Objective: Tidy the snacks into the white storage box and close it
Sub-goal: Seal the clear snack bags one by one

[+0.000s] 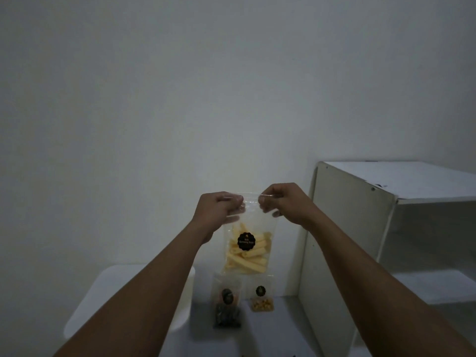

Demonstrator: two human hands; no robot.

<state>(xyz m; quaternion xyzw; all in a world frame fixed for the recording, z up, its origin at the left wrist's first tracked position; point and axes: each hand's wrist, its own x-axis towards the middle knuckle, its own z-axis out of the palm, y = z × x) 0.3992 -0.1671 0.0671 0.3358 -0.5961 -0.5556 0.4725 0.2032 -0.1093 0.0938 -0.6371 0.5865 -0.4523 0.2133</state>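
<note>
A clear bag of yellow sticks [247, 249] is pinched at its top edge by the left hand [219, 210] and right hand [283, 202], seemingly to seal it

A clear bag of yellow sticks [246, 249] is held up by its top edge, pinched by the left hand [219, 210] and right hand [280, 202]; the white storage box [85, 305] is seen below left.

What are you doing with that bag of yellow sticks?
Both hands are holding up a clear bag of yellow stick snacks by its top edge, the left hand and right hand pinching it. Two smaller snack bags, a dark one and one with yellow bits, wait below beside the white storage box.
</note>
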